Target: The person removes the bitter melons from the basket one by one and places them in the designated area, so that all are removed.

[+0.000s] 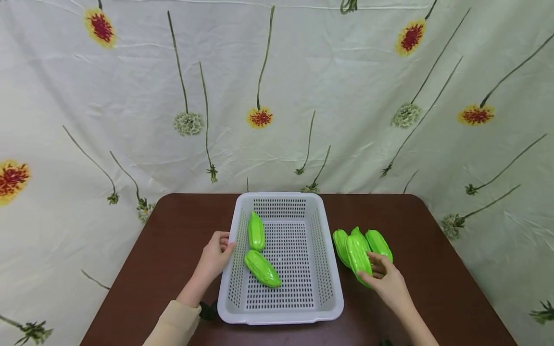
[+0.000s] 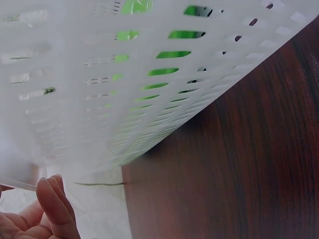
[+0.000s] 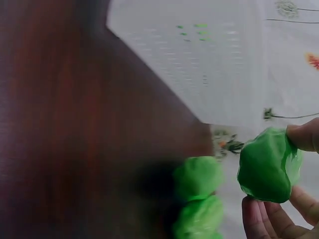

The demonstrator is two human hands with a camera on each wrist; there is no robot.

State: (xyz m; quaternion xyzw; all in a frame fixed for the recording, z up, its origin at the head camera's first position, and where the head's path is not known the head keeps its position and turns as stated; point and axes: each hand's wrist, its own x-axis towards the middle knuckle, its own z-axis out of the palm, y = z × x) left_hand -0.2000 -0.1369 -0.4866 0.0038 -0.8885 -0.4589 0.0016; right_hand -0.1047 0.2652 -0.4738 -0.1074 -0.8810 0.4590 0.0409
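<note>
Resting on the bench [image 1: 433,230], four green gourds are seen in a cluster just right of the white basket [image 1: 329,307]; two more gourds [image 1: 261,268] lie inside it, toward its left wall. The right hand [image 1: 389,283] is closed around the near end of the front gourd [image 1: 358,257], with thumb and fingers [image 3: 269,219] curled on its tip, as confirmed in the right wrist view. The left hand [image 1: 215,257] is set on the basket's left rim, fingers curled over the edge.

The gourd is judged to be a light, stiff, glossy plastic model, so some slip is expected. A hold nearer its thick middle, across the ribs, is judged safer than the tapered tip now held. The neighbouring gourds touch it and could be knocked or rolled.

Open bench is noted to the right of and in front of the cluster. The basket's right wall stands between the cluster and the open basket floor, which is bare on its right half. The bench edge lies close behind the right wrist.
</note>
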